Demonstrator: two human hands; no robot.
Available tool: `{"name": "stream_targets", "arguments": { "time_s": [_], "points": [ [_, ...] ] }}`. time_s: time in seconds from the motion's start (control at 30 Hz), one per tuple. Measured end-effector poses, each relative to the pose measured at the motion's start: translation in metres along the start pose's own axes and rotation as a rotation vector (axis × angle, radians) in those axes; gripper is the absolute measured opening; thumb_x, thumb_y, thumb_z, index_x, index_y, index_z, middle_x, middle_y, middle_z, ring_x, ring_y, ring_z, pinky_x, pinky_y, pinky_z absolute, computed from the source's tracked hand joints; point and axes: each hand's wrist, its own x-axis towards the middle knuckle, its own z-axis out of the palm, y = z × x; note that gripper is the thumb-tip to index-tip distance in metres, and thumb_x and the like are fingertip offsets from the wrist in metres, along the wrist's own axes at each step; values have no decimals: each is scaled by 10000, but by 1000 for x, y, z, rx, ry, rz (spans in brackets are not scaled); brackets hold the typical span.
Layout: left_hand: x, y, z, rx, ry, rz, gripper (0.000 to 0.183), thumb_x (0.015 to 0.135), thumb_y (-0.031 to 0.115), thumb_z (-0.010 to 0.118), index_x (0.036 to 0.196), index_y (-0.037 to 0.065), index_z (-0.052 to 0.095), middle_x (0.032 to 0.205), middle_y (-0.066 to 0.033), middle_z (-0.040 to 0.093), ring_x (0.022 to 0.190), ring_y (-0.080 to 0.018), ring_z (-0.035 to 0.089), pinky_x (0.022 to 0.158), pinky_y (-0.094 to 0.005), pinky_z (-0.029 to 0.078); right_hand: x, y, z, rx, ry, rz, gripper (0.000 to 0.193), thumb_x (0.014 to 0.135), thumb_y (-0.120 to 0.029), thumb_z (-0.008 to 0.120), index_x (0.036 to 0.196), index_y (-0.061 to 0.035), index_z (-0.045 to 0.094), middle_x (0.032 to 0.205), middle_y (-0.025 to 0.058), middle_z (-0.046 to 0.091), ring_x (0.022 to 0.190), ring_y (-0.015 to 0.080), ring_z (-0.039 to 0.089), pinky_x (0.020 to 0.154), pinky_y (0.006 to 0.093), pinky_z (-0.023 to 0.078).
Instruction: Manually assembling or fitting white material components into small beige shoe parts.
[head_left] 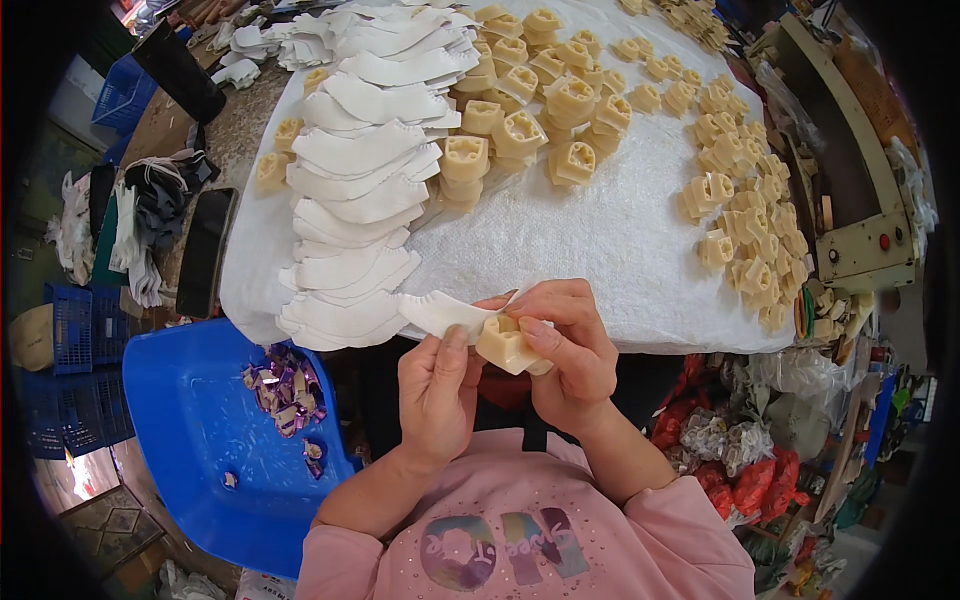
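Observation:
My right hand [575, 355] grips a beige plastic shoe heel [505, 345], its hollowed top facing up. A white curved cover piece [437, 312] lies against the heel's far side. Thumb and fingers of my left hand [437, 390] pinch that cover piece, close beside the heel. Both hands are just off the table's near edge. Beyond my left hand, overlapping white cover pieces [365, 150] run in a long fanned row. Several beige heels [570, 100] stand grouped to the right of this row, and more heels [750, 215] crowd the table's right side.
White woven sheeting [560, 250] covers the table. Left of my body is a blue tub [200, 440] with shiny purple pieces [285, 390]. A dark phone [207, 250] and a black cylinder [178, 72] lie at the left. A pale machine [865, 250] stands right, above red plastic bags [765, 485].

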Motion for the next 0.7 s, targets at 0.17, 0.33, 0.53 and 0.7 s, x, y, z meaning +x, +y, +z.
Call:
{"name": "stream_targets", "arguments": {
  "time_s": [0.17, 0.33, 0.53, 0.7],
  "points": [
    [-4, 4, 3, 100, 19, 4, 423, 997, 225, 361, 1223, -121, 450, 1169, -170, 552, 1075, -196, 550, 942, -333, 433, -5, 2, 4, -38, 2, 10, 491, 648, 108, 651, 1100, -66, 572, 1004, 107, 568, 862, 280, 539, 715, 346, 466],
    [-6, 4, -3, 423, -5, 75, 427, 1000, 214, 346, 1226, -134, 446, 1206, -190, 534, 1095, -211, 537, 963, -330, 415, -2, 3, 3, -188, 10, -50, 462, 636, 57, 666, 1067, -82, 578, 969, 87, 585, 816, 261, 504, 692, 365, 405],
    [6, 15, -6, 627, 8, 379, 324, 967, 164, 426, 1078, -94, 587, 1021, -157, 651, 882, -136, 600, 798, -254, 459, 2, 3, -4, -228, -16, -35, 408, 634, 5, 688, 1004, -121, 573, 930, 50, 611, 790, 242, 464, 692, 384, 325],
    [5, 24, -7, 861, 111, 349, 207, 935, 103, 509, 979, -52, 640, 816, -96, 648, 694, -101, 559, 641, -220, 438, 17, -17, -11, -495, -230, -9, 371, 549, -23, 663, 895, -122, 574, 856, 19, 557, 788, 229, 472, 736, 429, 263]
  ]
}}
